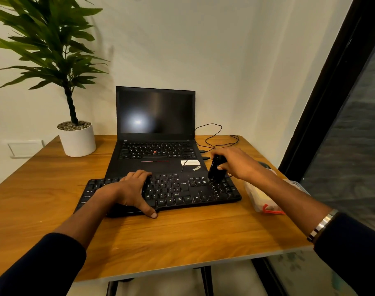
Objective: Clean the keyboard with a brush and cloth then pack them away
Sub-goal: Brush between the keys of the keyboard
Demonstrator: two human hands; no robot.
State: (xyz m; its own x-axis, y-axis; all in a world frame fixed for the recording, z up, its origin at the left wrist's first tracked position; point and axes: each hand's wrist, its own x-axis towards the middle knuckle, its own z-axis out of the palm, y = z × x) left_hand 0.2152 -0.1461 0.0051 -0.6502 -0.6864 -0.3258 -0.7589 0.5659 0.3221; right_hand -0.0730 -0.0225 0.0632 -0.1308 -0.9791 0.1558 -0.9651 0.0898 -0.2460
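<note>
Wood-grain table (54, 206) stands against a pale wall, and on its far left corner we see a potted plant (77, 136) well clear of the work. Moving right, our left hand (131, 192) lies over the left-middle of the keyboard (182, 190), fingers curved over the far edge and thumb hooked at the near edge, clamping it in place. That black keyboard sits in front of us, its back edge resting on the palm rest of the open laptop (155, 133). We judge it light and stiff, liable to slide or rock on that ledge, so holding it by the rigid frame edges makes sense (the keycaps are the fragile part). Further right, our right hand (235, 165) is curled round the dark brush (216, 170), bristles down on the number-pad end. The brush looks light, its bristles soft. Thin cables (214, 135) loop just behind that hand and could snag a stroke. At the far right lies a clear pouch (261, 199) with an orange tie, near the keyboard's end; we cannot tell whether the cloth is inside.
</note>
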